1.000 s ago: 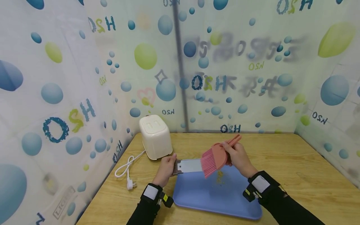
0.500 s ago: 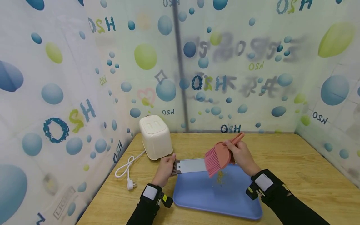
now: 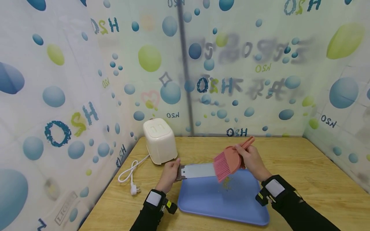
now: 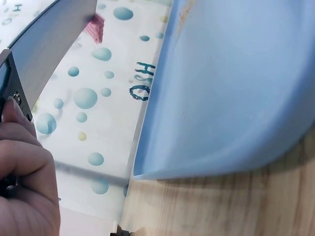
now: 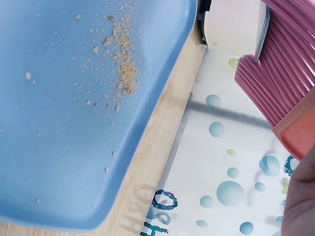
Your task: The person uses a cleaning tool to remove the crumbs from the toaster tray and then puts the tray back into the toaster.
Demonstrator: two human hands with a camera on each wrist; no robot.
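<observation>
My left hand [image 3: 168,175] grips the grey end of a flat metal crumb tray [image 3: 198,171], held above the left back part of a blue tray [image 3: 214,203]. In the left wrist view its curled fingers [image 4: 29,162] show at that end. A pink hand brush [image 3: 232,158] is held by the handle in my right hand [image 3: 253,162]. Its bristles [image 5: 290,64] overlap the crumb tray's far end, and in the right wrist view the metal edge sits among them. Pale brown crumbs [image 5: 127,66] lie scattered on the blue tray, below the brush.
A cream toaster [image 3: 160,141] stands at the back left of the wooden table [image 3: 303,173]. Its white cord and plug [image 3: 134,189] lie on the tabletop beside it. Patterned curtains [image 3: 245,80] enclose the table at the back and both sides.
My right hand and the brush have moved to the right, the bristles shifting along the crumb tray toward its far end. The left hand stays almost still.
</observation>
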